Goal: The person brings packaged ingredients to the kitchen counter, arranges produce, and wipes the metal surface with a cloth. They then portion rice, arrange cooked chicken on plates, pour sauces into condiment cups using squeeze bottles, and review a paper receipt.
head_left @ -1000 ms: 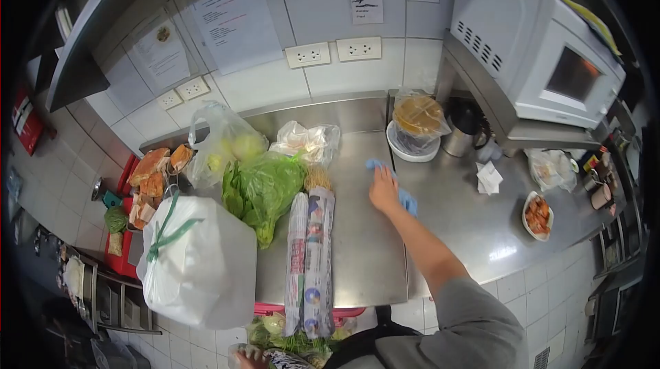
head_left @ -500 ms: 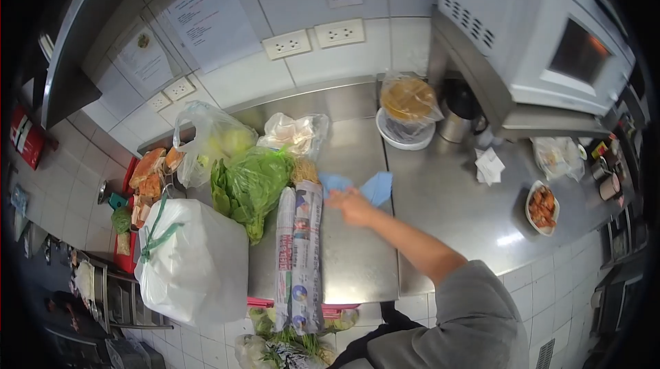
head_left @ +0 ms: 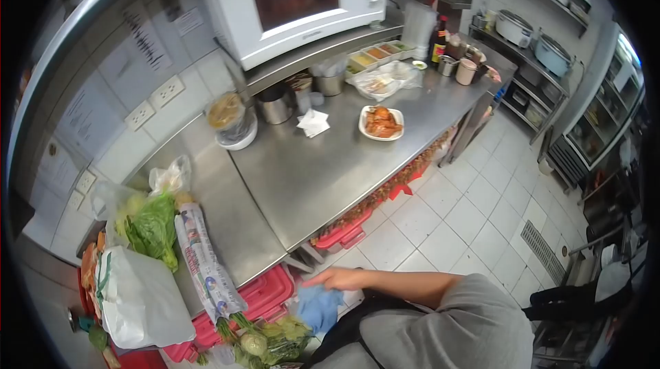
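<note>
My right hand (head_left: 335,278) holds a blue cloth (head_left: 319,307), which hangs down beside the counter's front edge, close to my body. My left hand is out of view. Two newspaper-wrapped bundles (head_left: 205,259) lie on the steel counter (head_left: 234,231) and stick out over its front edge. Left of them are bagged green leaves (head_left: 152,228) and a large white plastic bag (head_left: 141,300) with a green tie. Below the edge, leafy vegetables (head_left: 271,341) sit near a red lid (head_left: 265,293).
A bowl of cooked meat (head_left: 381,123), white napkins (head_left: 313,123) and a covered white bowl (head_left: 238,136) stand on the counter. The microwave (head_left: 302,4) is on a raised shelf. At the lower right, a person in dark trousers (head_left: 570,293) stands on the tiled floor.
The view has swung to the right. My right hand wiped leftwards over the counter with the cloth, then came off it to beside my body. My left hand has left the view.
</note>
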`<state>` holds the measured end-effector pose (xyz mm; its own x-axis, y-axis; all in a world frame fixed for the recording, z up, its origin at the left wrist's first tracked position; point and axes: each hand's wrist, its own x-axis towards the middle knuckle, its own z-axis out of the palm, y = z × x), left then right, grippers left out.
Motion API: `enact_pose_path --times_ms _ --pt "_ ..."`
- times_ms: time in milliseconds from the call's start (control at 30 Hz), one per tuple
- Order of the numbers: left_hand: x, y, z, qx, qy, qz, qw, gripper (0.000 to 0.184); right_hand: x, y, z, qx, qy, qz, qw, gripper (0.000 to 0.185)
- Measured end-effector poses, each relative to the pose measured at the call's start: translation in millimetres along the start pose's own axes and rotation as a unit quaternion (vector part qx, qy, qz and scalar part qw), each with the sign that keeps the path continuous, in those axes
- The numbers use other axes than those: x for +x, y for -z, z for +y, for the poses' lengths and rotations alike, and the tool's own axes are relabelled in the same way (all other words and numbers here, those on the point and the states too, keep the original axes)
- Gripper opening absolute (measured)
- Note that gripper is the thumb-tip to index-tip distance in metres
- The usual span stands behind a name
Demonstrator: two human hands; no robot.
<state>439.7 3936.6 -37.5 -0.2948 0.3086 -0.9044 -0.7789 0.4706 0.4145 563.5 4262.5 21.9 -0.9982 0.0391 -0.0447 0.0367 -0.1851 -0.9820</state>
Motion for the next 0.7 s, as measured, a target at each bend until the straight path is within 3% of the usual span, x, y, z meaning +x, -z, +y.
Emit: enact_pose_path --times_ms 67,167,367,433,500,567,700 --pt "0.8 -20.1 2.4 0.057 0.016 -0.032 0.998 0.053 -43.1 34.1 4.4 -0.095 -0.073 0.078 0.99 0.064" --pt "5.2 -58.9 12.8 0.143 0.04 -0.087 0.985 0.055 -103.2 67.2 -28.2 -0.03 -0.145 0.145 0.978 0.066" --pt "34.5 -180.3 49.4 0.335 0.071 -0.201 0.918 0.058 -203.3 176.2 -64.9 -0.092 -0.115 0.298 0.943 0.069" --pt "53.3 -239.2 79.5 0.372 0.015 -0.252 0.894 0.059 -233.3 230.5 -69.6 -0.19 -0.058 0.311 0.929 0.067" --pt "85.3 -303.6 117.0 0.351 -0.102 -0.324 0.873 0.06 -255.3 273.9 -94.8 -0.222 -0.025 0.304 0.926 0.066" --pt "36.2 -398.5 168.7 0.439 -0.176 -0.268 0.839 0.07 -264.5 304.9 -137.1 -0.229 -0.015 0.309 0.923 0.064" --pt "33.6 -499.2 234.5 0.42 -0.242 -0.23 0.844 0.079 -265.8 356.5 -217.9 -0.158 -0.021 0.276 0.948 0.068"
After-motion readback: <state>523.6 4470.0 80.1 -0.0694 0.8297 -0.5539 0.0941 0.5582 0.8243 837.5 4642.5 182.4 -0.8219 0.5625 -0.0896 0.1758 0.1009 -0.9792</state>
